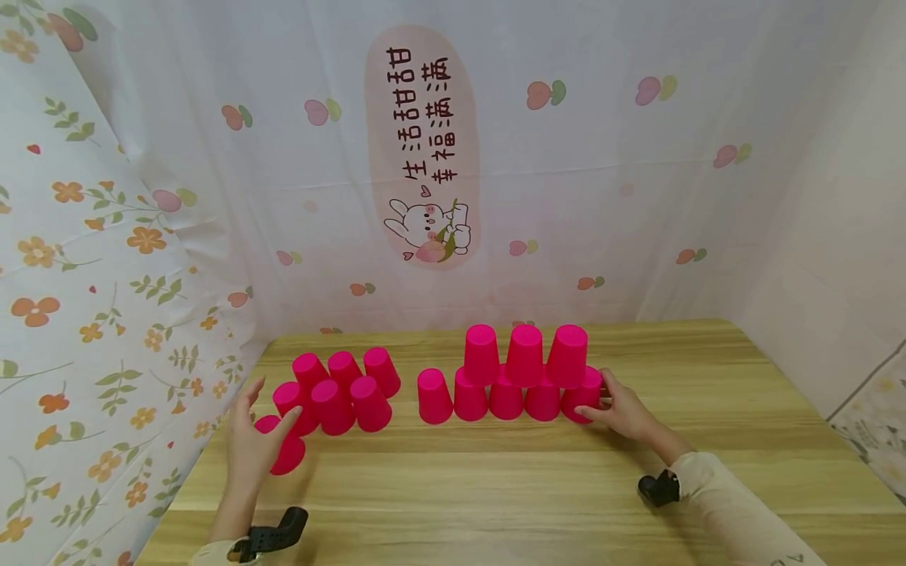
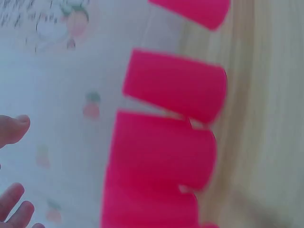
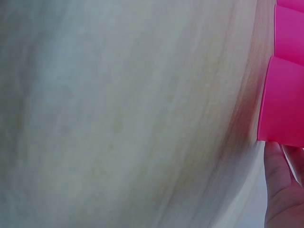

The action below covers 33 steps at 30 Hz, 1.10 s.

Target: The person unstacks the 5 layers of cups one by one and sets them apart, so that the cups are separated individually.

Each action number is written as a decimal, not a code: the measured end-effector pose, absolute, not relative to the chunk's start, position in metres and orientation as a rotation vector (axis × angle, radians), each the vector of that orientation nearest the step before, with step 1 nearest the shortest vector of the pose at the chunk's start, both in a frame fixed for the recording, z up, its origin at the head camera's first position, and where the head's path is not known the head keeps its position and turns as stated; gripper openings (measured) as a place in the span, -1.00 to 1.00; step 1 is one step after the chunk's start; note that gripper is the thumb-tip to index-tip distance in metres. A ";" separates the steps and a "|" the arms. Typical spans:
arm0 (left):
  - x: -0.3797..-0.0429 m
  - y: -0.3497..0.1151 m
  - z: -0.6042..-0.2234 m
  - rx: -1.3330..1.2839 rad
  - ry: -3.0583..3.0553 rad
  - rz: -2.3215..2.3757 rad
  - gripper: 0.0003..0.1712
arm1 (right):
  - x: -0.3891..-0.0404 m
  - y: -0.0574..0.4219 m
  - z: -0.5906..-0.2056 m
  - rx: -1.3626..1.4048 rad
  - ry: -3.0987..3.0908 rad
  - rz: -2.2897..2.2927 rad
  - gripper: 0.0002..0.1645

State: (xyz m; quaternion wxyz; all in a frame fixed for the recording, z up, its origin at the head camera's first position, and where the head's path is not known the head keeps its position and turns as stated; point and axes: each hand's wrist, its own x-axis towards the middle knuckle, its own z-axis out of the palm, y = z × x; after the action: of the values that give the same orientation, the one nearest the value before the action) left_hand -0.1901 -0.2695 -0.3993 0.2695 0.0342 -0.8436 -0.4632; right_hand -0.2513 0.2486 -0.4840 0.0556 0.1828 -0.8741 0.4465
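Note:
Several bright pink cups stand upside down in a row on the table, the leftmost cup (image 1: 435, 397) slightly apart. Three more, including a middle cup (image 1: 524, 355), sit on top of that row toward its right. My right hand (image 1: 623, 409) holds the row's right end cup (image 1: 582, 395), thumb in front and fingers behind. In the right wrist view its fingers (image 3: 277, 171) touch that cup (image 3: 285, 104). My left hand (image 1: 256, 444) is at the left, thumb and fingers spread, beside a near cup (image 1: 289, 454) that it partly hides. Its grasp looks empty in the left wrist view.
Behind the near left cup stand several more upside-down pink cups, among them a front one (image 1: 332, 407) and a back right one (image 1: 382, 372). The wooden table (image 1: 453, 495) meets a printed curtain (image 1: 602, 196) at the back and a flowered cloth (image 1: 106, 314) at the left.

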 end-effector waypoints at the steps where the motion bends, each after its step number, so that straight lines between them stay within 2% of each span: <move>1: -0.192 -0.265 -0.396 0.059 -2.281 -1.255 -0.25 | -0.251 0.249 -0.484 0.556 -2.652 1.359 -0.35; 18: -0.231 -0.169 -0.361 -0.322 -2.343 -1.375 -0.30 | -0.250 0.248 -0.482 0.552 -2.659 1.374 -0.36; 33: -0.265 -0.075 -0.378 -0.604 -2.331 -1.484 -0.34 | -0.254 0.250 -0.487 0.567 -2.647 1.363 -0.34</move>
State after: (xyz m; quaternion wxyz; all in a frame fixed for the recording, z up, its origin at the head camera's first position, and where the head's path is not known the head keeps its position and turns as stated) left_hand -0.2648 -0.0754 -0.3781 0.1557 -0.2109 -0.8141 -0.5182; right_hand -0.2542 0.2499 -0.4870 0.0553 0.1868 -0.8719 0.4492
